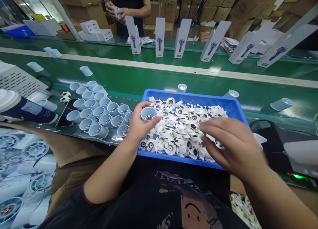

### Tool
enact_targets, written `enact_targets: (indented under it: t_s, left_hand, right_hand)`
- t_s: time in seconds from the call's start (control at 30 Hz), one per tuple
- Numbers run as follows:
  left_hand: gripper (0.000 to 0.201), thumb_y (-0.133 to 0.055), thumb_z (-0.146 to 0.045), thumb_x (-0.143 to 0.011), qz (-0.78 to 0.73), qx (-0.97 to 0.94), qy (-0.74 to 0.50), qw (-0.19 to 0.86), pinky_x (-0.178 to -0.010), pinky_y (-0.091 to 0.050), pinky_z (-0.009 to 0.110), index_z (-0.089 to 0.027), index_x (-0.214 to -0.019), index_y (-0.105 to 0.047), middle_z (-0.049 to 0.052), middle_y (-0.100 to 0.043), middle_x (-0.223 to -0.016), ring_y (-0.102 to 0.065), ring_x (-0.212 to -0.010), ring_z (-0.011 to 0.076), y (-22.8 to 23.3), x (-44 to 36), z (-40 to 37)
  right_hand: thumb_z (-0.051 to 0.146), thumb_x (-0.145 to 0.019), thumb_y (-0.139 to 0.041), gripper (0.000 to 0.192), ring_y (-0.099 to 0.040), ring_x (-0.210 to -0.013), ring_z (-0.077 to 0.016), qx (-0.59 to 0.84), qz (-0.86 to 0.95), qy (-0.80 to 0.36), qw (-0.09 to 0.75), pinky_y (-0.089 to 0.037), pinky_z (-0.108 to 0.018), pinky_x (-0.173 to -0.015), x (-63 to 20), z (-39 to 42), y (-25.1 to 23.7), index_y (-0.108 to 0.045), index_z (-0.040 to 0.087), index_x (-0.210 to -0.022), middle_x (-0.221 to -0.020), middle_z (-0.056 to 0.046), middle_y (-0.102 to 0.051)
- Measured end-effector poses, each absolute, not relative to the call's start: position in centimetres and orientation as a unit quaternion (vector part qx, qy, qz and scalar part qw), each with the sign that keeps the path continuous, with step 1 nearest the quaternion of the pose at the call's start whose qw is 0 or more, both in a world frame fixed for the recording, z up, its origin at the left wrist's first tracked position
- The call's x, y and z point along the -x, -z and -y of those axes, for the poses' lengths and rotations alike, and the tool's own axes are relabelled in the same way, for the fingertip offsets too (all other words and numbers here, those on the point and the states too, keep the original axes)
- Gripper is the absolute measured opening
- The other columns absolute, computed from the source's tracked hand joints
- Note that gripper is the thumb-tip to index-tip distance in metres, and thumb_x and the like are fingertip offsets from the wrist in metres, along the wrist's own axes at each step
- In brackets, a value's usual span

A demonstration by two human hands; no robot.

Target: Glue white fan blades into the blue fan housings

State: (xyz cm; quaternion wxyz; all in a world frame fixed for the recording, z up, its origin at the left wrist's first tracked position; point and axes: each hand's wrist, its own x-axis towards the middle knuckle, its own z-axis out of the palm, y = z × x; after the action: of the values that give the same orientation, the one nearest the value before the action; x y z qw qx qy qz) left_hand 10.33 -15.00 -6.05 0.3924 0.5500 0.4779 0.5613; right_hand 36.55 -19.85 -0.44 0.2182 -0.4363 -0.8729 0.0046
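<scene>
Standing well bhd tray [174,158]: wht boxes [182,38].

Left hand [137,128]: at the left edge of the blue tray [179,159], curled in a grip
Right hand [232,144]: over the tray's right part, fingers bent, blurred
Forearms [111,167]: bare, both slanting in from the tray's near side
</scene>
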Motion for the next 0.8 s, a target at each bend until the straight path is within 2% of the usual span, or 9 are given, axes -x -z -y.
enact_targets:
  t_s: [0.13,0.23,0.33,0.43,0.5,0.57,0.63,0.7,0.8]
  left_hand:
    - [0.07,-0.083,-0.039,-0.059,-0.486,-0.54,-0.584,0.362,-0.079,-0.049,0.033,-0.024,-0.118,-0.047,0.003,-0.06,-0.105,-0.061,-0.087,0.0181,6.6,-10.2,15.2]
    - [0.072,-0.082,-0.03,-0.059,-0.494,-0.523,-0.601,0.35,-0.084,-0.048,0.035,-0.025,-0.119,-0.042,0.005,-0.057,-0.113,-0.061,-0.094,0.0203,6.9,-10.4,15.4]
    - [0.066,-0.08,-0.027,-0.06,-0.483,-0.499,-0.619,0.366,-0.086,-0.048,0.038,-0.024,-0.113,-0.042,0.006,-0.057,-0.113,-0.061,-0.099,0.0225,7.0,-10.5,15.2]
    - [0.063,-0.08,-0.027,-0.061,-0.438,-0.49,-0.656,0.371,-0.097,-0.045,0.041,-0.024,-0.114,-0.045,0.009,-0.053,-0.129,-0.057,-0.114,0.0255,7.0,-10.4,14.9]
    - [0.064,-0.076,-0.028,-0.066,-0.418,-0.493,-0.673,0.36,-0.103,-0.042,0.042,-0.025,-0.122,-0.046,0.01,-0.05,-0.136,-0.053,-0.122,0.0265,6.9,-10.1,15.1]
    - [0.065,-0.07,-0.027,-0.072,-0.404,-0.519,-0.664,0.356,-0.103,-0.042,0.042,-0.025,-0.131,-0.042,0.01,-0.052,-0.135,-0.053,-0.122,0.0266,6.7,-9.9,15.8]
    - [0.068,-0.066,-0.026,-0.073,-0.398,-0.574,-0.623,0.352,-0.1,-0.046,0.042,-0.025,-0.135,-0.039,0.01,-0.055,-0.131,-0.057,-0.117,0.0265,6.3,-10.0,16.9]
    - [0.07,-0.069,-0.026,-0.07,-0.413,-0.639,-0.561,0.325,-0.097,-0.048,0.042,-0.024,-0.134,-0.04,0.01,-0.056,-0.13,-0.059,-0.114,0.0273,5.8,-10.2,18.0]
    - [0.061,-0.075,-0.03,-0.07,-0.429,-0.727,-0.461,0.274,-0.098,-0.047,0.043,-0.024,-0.125,-0.048,0.009,-0.061,-0.125,-0.059,-0.114,0.0278,4.7,-11.0,19.1]
  right_hand:
    - [0.02,-0.094,-0.056,0.019,-0.055,-0.109,-0.0219,0.524,0.85,-0.061,-0.002,-0.045,-0.043,-0.098,-30.5,13.1,2.2,-0.063,0.017,-0.112,-0.115,-0.007,-0.06]
    - [0.027,-0.092,-0.061,0.019,-0.058,-0.101,-0.0205,0.549,0.827,-0.092,-0.085,-0.049,-0.043,-0.092,-27.7,10.2,3.8,-0.062,0.013,-0.104,-0.106,-0.008,-0.061]
    - [0.03,-0.092,-0.061,0.02,-0.058,-0.099,-0.0194,0.585,0.793,-0.131,-0.107,-0.05,-0.042,-0.091,-26.4,9.4,4.3,-0.062,0.012,-0.102,-0.106,-0.008,-0.06]
    - [0.029,-0.091,-0.063,0.019,-0.055,-0.105,-0.0215,0.604,0.77,-0.198,-0.049,-0.046,-0.046,-0.096,-26.7,10.0,3.6,-0.061,0.012,-0.098,-0.107,-0.008,-0.059]
    - [0.03,-0.09,-0.062,0.02,-0.054,-0.106,-0.0221,0.592,0.758,-0.272,0.034,-0.044,-0.047,-0.099,-27.7,11.2,2.7,-0.06,0.013,-0.099,-0.109,-0.009,-0.058]
    - [0.039,-0.088,-0.056,0.03,-0.056,-0.101,-0.0203,0.556,0.73,-0.375,0.128,-0.045,-0.044,-0.097,-29.2,12.9,1.8,-0.056,0.015,-0.107,-0.109,-0.009,-0.057]
    - [0.055,-0.083,-0.05,0.047,-0.06,-0.09,-0.0182,0.514,0.677,-0.484,0.209,-0.05,-0.04,-0.09,-30.7,14.9,1.2,-0.049,0.018,-0.113,-0.103,-0.009,-0.058]
    - [0.067,-0.076,-0.05,0.059,-0.061,-0.079,-0.0167,0.481,0.614,-0.566,0.266,-0.054,-0.037,-0.082,-31.7,16.8,0.9,-0.046,0.02,-0.11,-0.092,-0.007,-0.059]
    - [0.07,-0.07,-0.061,0.057,-0.057,-0.066,-0.0136,0.444,0.553,-0.632,0.313,-0.054,-0.031,-0.069,-32.3,18.7,0.9,-0.047,0.02,-0.095,-0.075,-0.002,-0.055]
